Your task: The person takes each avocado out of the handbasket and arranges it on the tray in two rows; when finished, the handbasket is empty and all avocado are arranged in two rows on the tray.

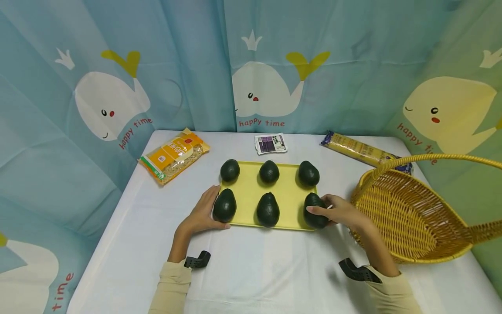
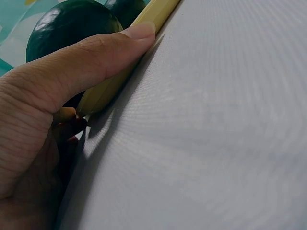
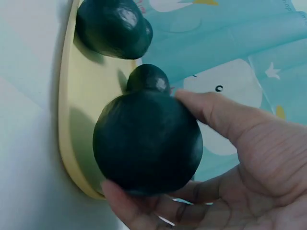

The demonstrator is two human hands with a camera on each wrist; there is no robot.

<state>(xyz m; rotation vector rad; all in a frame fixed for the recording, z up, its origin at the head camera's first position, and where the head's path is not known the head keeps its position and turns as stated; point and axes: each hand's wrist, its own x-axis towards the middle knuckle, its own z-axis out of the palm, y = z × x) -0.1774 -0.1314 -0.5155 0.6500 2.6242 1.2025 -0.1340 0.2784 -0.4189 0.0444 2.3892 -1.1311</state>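
Note:
A shallow yellow tray (image 1: pixel 249 185) holds several dark green avocados in two rows. At its front left corner my left hand (image 1: pixel 201 212) grips the tray, the thumb (image 2: pixel 108 57) along the front wall and the fingers by the left side. Close beside that hand sits the front left avocado (image 1: pixel 225 206). My right hand (image 1: pixel 340 211) holds the front right avocado (image 3: pixel 146 143), thumb on one side and fingers curled round the other. This avocado is over the tray's front right corner. A third front-row avocado (image 1: pixel 268 210) lies between them.
To the right stands a wicker basket (image 1: pixel 396 218) with a tall handle, near my right forearm. Behind the tray are an orange food packet (image 1: pixel 175 156), a small white and purple packet (image 1: pixel 271 144) and a long yellow packet (image 1: pixel 358 149). Curtains surround the white table.

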